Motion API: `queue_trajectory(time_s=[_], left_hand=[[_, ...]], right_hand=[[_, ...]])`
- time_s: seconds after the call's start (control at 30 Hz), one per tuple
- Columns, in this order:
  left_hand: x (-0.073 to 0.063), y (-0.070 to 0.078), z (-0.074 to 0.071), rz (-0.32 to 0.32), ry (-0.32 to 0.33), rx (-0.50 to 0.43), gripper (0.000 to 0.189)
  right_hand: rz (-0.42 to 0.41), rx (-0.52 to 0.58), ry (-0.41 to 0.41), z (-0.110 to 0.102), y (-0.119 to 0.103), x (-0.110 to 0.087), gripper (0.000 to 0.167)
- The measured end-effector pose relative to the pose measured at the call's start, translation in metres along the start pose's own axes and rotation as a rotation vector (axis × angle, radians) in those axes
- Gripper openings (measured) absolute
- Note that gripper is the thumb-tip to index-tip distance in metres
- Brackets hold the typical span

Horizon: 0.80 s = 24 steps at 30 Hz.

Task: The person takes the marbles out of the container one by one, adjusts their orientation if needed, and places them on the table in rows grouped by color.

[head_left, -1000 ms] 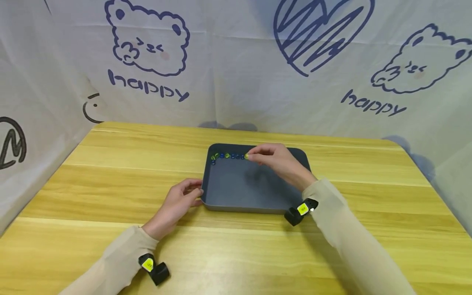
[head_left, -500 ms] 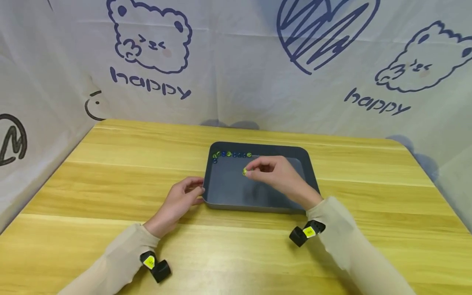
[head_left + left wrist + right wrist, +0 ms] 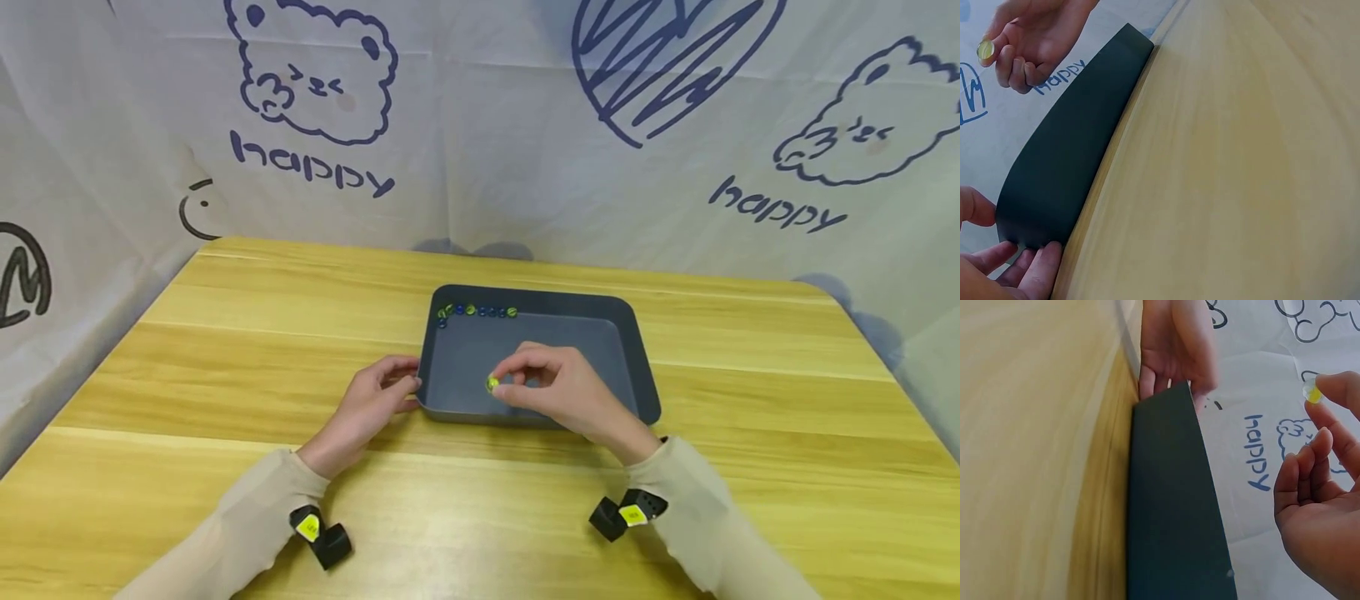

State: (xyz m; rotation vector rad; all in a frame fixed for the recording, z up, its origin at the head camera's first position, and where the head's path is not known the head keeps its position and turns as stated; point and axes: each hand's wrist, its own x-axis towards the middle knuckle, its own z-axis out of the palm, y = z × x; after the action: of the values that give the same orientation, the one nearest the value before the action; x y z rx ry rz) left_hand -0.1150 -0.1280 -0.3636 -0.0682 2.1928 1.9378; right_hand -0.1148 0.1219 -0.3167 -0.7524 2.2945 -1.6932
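Between thumb and index finger my right hand (image 3: 573, 392) pinches a clear glass marble (image 3: 492, 383) with yellow-green in it, over the front part of the dark grey tray (image 3: 465, 358). The right wrist view shows this marble (image 3: 1313, 392) at the fingertips, the other fingers curled loosely beside it. My left hand (image 3: 367, 404) rests against the tray's left end, thumb tip right at the rim and fingers along the outer wall. Along the tray's back wall lies a row of several blue and yellow-green marbles (image 3: 470, 310), with another blue marble (image 3: 442, 323) in front of its left end.
The tray stands on a wood-grain table (image 3: 262, 333). White cloth (image 3: 510, 167) with blue drawings hangs behind and at the left of the table. Each sleeve carries a black wrist camera, the left one (image 3: 330, 546) and the right one (image 3: 609, 518).
My right hand has drawn back from the row at the back wall toward the tray's front, with a marble in its fingertips. A yellow-green marble now lies at the row's right end.
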Motion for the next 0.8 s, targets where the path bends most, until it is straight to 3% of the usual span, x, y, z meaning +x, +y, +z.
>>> queue_trajectory(time_s=[0.27, 0.57, 0.8], left_hand=[[0.0, 0.002, 0.0, -0.002, -0.007, -0.008, 0.037], [-0.001, -0.001, -0.001, 0.002, -0.006, -0.009, 0.037], [0.001, -0.001, 0.0, -0.001, -0.003, -0.004, 0.037]], right_hand=[[-0.038, 0.033, -0.045, 0.013, -0.001, -0.003, 0.011], [-0.158, 0.017, -0.099, 0.034, 0.003, -0.006, 0.013], [-0.176, 0.038, -0.139, 0.047, 0.007, -0.01, 0.012]])
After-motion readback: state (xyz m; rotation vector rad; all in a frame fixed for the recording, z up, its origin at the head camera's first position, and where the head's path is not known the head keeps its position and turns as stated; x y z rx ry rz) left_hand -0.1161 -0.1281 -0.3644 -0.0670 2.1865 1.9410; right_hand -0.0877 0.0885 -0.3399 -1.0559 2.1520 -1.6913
